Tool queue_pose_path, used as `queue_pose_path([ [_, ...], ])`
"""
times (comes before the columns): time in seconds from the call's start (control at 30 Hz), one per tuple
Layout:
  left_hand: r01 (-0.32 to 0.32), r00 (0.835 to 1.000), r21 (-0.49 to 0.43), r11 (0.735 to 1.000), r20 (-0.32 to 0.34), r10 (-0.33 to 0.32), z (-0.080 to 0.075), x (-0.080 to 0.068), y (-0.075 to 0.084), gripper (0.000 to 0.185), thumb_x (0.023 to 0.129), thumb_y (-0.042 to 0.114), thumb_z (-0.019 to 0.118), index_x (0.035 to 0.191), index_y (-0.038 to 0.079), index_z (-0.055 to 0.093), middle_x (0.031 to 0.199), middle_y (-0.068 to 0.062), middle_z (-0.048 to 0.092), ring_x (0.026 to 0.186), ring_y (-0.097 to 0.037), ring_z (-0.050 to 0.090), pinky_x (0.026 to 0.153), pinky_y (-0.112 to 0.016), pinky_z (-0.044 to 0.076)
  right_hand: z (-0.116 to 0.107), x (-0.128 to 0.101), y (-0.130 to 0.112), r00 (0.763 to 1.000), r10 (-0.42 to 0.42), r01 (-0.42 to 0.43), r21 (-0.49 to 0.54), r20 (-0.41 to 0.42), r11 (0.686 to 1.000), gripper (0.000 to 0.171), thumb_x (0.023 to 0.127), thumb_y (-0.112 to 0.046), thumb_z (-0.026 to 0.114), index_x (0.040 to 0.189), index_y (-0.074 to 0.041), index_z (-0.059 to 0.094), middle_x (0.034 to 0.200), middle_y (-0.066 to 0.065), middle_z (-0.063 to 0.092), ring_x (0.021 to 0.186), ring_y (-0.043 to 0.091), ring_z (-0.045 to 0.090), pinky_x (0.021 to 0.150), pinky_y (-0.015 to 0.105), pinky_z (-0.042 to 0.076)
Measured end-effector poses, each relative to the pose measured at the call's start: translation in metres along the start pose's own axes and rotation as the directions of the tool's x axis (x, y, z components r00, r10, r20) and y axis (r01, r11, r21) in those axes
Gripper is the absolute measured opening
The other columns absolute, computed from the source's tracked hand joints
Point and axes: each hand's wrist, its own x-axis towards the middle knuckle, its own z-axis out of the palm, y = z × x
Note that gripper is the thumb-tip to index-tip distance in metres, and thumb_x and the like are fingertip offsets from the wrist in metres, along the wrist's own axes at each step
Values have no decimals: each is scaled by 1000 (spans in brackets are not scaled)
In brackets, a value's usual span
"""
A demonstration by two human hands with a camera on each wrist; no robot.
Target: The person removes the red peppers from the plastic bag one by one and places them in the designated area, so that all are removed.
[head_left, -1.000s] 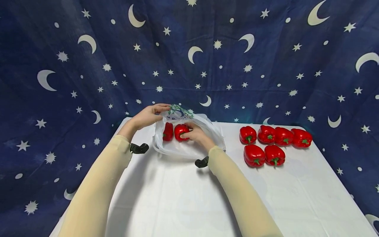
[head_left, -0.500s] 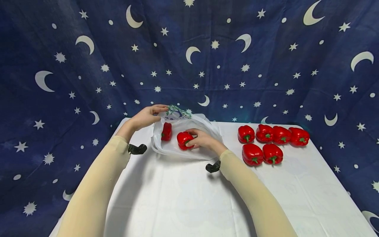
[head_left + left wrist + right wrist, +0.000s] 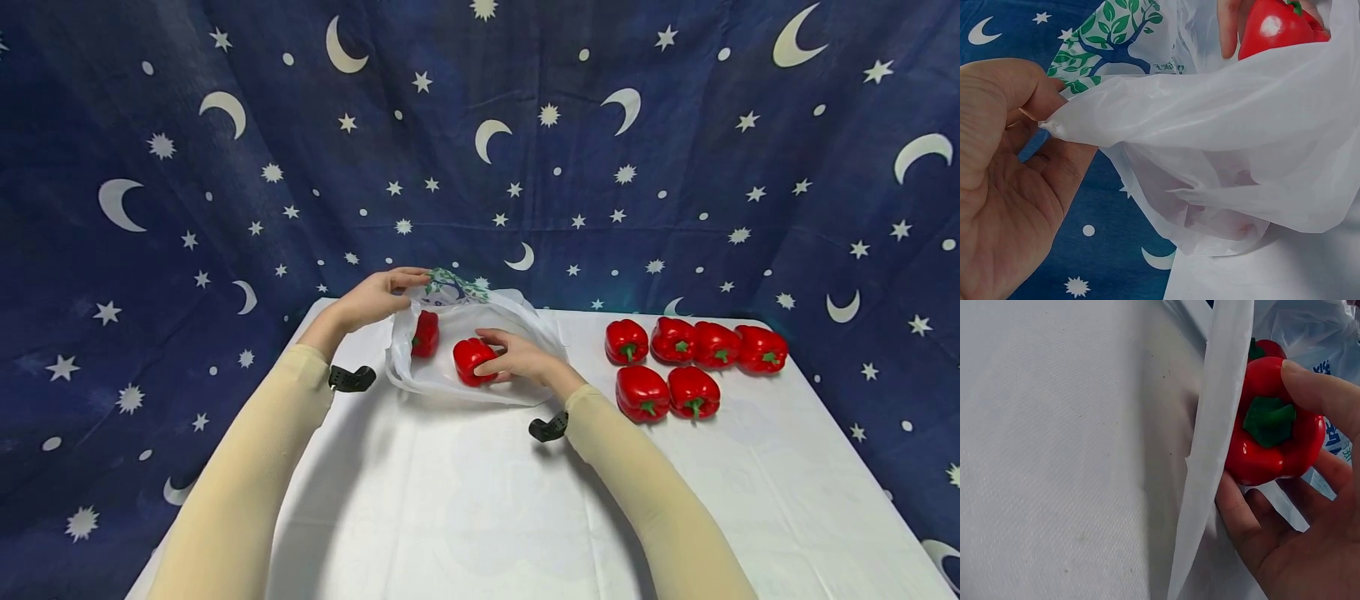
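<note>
A white plastic bag (image 3: 517, 313) with a green-and-blue tree print lies on its side, its mouth toward me. My left hand (image 3: 367, 299) pinches the bag's upper left edge; the left wrist view shows the gathered corner between thumb and fingers. Inside the mouth, my right hand (image 3: 522, 358) grips a red bell pepper (image 3: 469, 360) from its right side. In the right wrist view the pepper's green stem (image 3: 1269, 422) faces the camera, thumb on top and fingers below. A second red bell pepper (image 3: 426, 335) sits deeper in the bag at the left, partly hidden by the plastic.
Several more red bell peppers (image 3: 693, 392) stand in two rows at the right of the white-covered table (image 3: 465, 500). A dark blue curtain (image 3: 555, 150) with moons and stars hangs behind and along the sides.
My right hand has drawn the gripped pepper right and toward me, near the bag's mouth. The second pepper stays at the left inside the bag. My left hand keeps its hold.
</note>
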Motion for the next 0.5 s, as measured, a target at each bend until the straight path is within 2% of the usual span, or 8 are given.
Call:
queue_pose_path([
  [0.13, 3, 1000, 5, 1000, 0, -3, 1, 2, -2, 56, 95, -4, 50, 150, 1, 50, 163, -8, 34, 149, -33, 30, 114, -54, 33, 1, 3, 1, 1000, 8, -8, -25, -3, 1000, 89, 84, -19, 83, 160, -15, 37, 158, 10, 36, 129, 34, 47, 86, 41, 57],
  [0.3, 12, 1000, 16, 1000, -1, -12, 1, 11, -18, 55, 96, -2, 50, 151, 4, 50, 165, -7, 32, 150, -33, 29, 115, -54, 32, 2, 4, 0, 1000, 3, -5, -75, -26, 997, 88, 83, -26, 85, 158, -15, 41, 153, 10, 42, 125, 31, 49, 80, 38, 58],
  [0.4, 5, 1000, 16, 1000, -2, -5, 0, 14, -27, 55, 97, 1, 51, 151, 8, 52, 165, -5, 31, 150, -32, 29, 114, -54, 33, 5, 5, 0, 999, -1, -2, -86, -42, 996, 87, 82, -26, 86, 157, -13, 42, 150, 12, 44, 124, 31, 50, 77, 38, 59],
  [0.5, -5, 1000, 24, 1000, 2, 5, -1, 13, -28, 54, 97, 3, 51, 151, 10, 53, 165, -3, 31, 149, -30, 30, 114, -54, 33, 6, 5, -1, 998, -5, 1, -70, -57, 998, 85, 81, -23, 86, 155, -13, 45, 149, 14, 45, 122, 32, 51, 75, 40, 59],
])
